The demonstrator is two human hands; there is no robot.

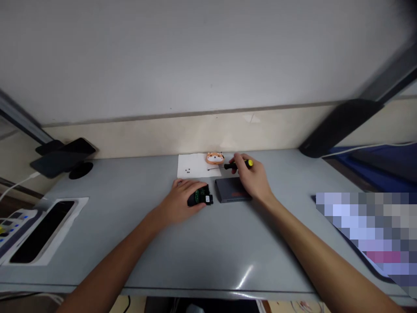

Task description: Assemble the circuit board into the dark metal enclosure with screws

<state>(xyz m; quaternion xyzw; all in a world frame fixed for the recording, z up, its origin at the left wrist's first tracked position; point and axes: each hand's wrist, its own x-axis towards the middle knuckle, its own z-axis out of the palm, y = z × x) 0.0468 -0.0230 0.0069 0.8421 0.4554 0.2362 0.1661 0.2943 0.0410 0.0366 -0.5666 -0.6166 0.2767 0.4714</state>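
Observation:
My left hand (185, 198) is closed around a small black device (202, 195) with a bare green circuit board, resting on the grey desk. In my right hand (252, 174) is a screwdriver (230, 165) with a black and yellow handle. Its thin shaft points left, and the tip is over a white sheet of paper (197, 160); whether a screw is on the tip is too small to tell. Several tiny dark screws (188, 170) lie on that sheet. A flat grey box (231, 191) sits below my right hand, partly covered by it.
An orange dog-face case (215, 158) is at the paper's back right. On the left are a phone on a stand (63, 156), a black-screened phone (44, 230) on white paper and a power strip (16, 226). A dark cylinder (335, 130) leans at the back right; a blurred-out screen is at right.

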